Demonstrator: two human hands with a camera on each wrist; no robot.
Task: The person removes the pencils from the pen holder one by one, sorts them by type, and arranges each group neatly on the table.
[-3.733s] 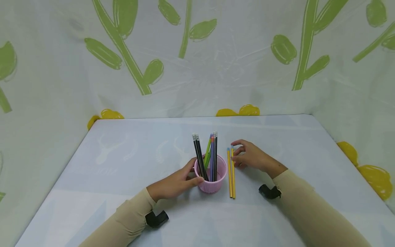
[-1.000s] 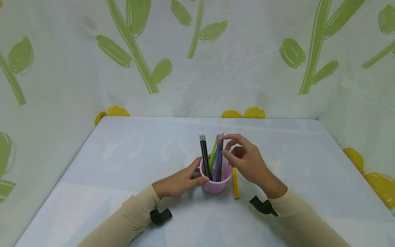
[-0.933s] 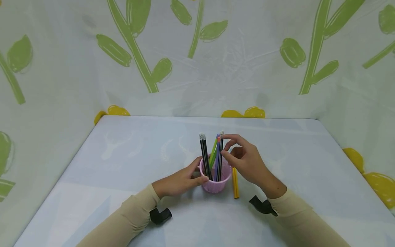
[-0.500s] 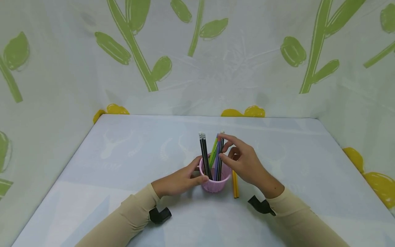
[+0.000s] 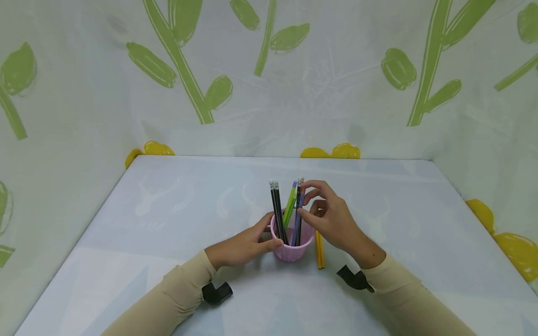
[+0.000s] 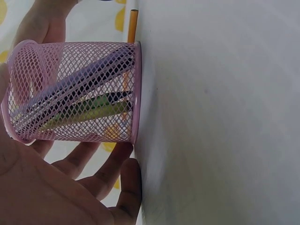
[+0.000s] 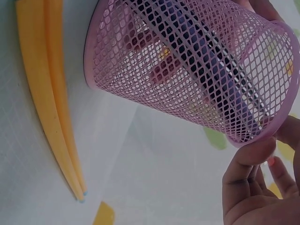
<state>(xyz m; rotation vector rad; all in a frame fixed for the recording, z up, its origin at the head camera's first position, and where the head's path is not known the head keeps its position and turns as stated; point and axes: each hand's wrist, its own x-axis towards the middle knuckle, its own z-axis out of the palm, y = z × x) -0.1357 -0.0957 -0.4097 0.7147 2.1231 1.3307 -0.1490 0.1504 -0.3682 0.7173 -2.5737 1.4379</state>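
A pink mesh pencil cup (image 5: 291, 255) stands upright on the table. My left hand (image 5: 243, 245) grips it from the left, thumb on the near rim and fingers round the far side. Black pencils (image 5: 277, 214) with white ends lean left inside it, green pencils (image 5: 289, 211) stand behind, and more black ones are at the right. Above the cup's right rim, my right hand (image 5: 338, 224) pinches the upper part of a purple pencil (image 5: 295, 228) with a reddish end; its lower end is still inside the cup. In the left wrist view, the mesh wall (image 6: 75, 93) shows slanting pencils within.
Two yellow pencils (image 5: 320, 252) lie side by side on the white table (image 5: 269, 298) right of the cup, partly under my right hand; the right wrist view shows their blue ends. Patterned fabric walls (image 5: 328, 93) enclose the table's back and sides.
My right hand has come from the yellow pencils up to the cup's pencils. Its fingers moved from beside the black pencil to the purple one, whose top now tilts to the right.
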